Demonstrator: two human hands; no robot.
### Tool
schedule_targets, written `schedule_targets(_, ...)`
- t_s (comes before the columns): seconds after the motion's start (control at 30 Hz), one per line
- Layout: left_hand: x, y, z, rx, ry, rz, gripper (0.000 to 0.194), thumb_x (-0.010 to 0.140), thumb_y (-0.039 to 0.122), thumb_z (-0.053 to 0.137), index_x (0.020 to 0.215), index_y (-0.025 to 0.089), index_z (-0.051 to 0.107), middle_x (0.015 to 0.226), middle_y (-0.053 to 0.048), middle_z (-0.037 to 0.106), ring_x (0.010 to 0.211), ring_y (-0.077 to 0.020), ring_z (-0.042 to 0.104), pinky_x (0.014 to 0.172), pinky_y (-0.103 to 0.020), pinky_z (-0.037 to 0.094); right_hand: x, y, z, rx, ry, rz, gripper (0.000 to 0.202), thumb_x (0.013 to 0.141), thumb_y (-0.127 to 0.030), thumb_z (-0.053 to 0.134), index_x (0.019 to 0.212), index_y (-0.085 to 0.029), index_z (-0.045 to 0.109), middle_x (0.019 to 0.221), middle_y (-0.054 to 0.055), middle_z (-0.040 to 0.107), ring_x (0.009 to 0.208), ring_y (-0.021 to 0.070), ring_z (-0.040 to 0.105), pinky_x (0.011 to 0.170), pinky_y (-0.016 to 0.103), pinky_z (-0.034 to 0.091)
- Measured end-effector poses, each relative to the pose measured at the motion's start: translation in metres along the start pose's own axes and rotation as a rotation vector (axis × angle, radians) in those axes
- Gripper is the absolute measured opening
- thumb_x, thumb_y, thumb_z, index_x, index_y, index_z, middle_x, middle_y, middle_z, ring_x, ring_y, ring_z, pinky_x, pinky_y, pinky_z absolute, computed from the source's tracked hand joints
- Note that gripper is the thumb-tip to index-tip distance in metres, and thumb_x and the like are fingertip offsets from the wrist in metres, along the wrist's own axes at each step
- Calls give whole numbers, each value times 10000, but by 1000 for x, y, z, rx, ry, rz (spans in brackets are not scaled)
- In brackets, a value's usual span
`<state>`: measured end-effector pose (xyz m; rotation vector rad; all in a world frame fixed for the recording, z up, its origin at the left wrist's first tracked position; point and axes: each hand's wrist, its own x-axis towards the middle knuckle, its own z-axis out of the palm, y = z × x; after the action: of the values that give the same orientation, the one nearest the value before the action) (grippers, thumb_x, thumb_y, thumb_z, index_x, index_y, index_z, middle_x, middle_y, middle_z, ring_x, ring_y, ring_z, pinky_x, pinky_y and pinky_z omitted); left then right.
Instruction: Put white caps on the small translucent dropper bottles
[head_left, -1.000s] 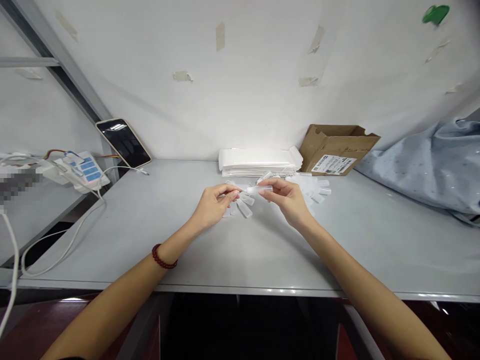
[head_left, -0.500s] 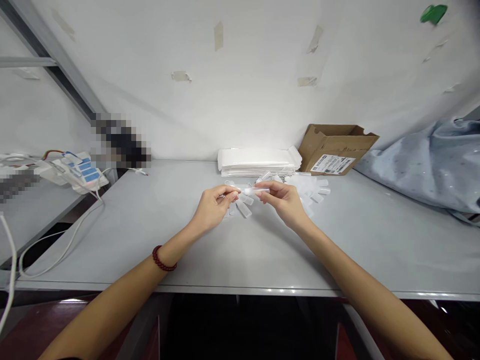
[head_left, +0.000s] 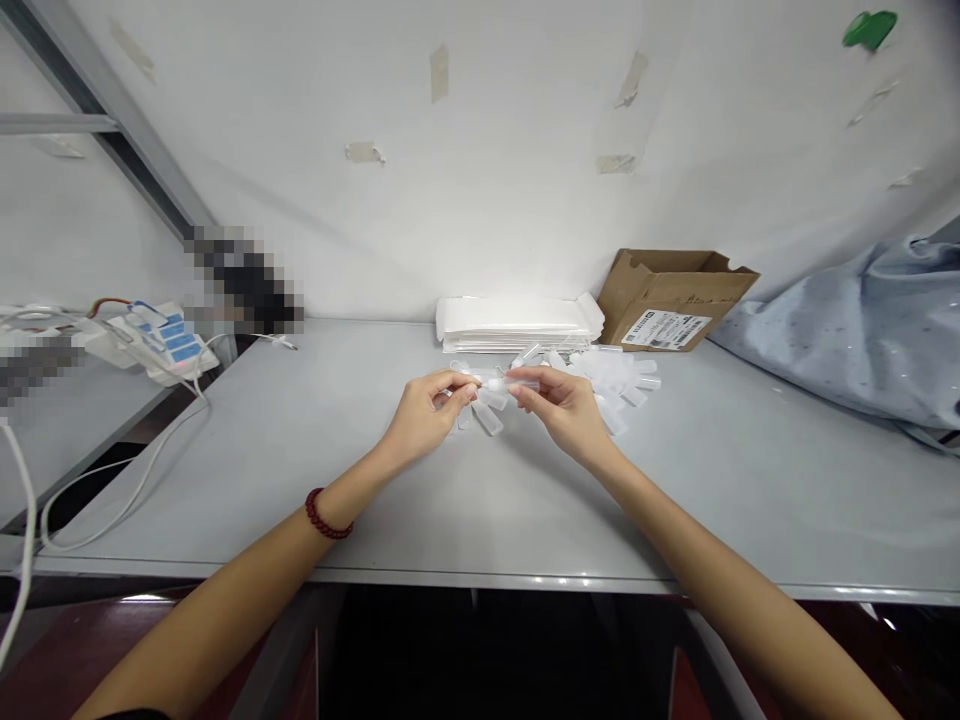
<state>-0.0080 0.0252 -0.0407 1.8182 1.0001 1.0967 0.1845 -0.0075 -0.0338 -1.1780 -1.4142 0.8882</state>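
Between my two hands is a small translucent white tube, lying roughly level above the table. My right hand pinches its right part between thumb and fingers. The fingertips of my left hand are pressed together at the tube's left end; what they grip is too small to make out. Beneath and beside my left hand lie several clear plastic pieces. A larger heap of similar pieces spreads to the right of my right hand.
A stack of flat white boxes stands against the wall, beside an open cardboard box. A pale blue cloth covers the right side. Power strips and white cables are at the left.
My right hand's fingers have slid slightly left along the tube, nearer my left fingertips. My left hand has stayed almost still.
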Motion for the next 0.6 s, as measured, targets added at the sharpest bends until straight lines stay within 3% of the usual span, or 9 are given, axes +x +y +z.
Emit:
schedule_targets(0.2, 4, 2, -7, -98, 11, -88, 248, 813, 373, 619, 866, 151, 717, 796, -52, 695, 715, -158, 608, 622, -264, 478, 2, -2, -3, -4, 21, 18, 263, 756, -357, 682, 941, -174, 726, 592, -13, 603, 578, 130, 539, 581, 303, 437)
schedule_targets(0.6, 2, 6, -6, -114, -5, -115, 226, 777, 385, 678, 783, 160, 696, 767, -28, 675, 648, -123, 555, 622, -259, 473, 1, -4, -2, 46, 14, 41, 242, 741, -337, 696, 910, -165, 718, 572, -22, 595, 565, 120, 547, 586, 295, 452)
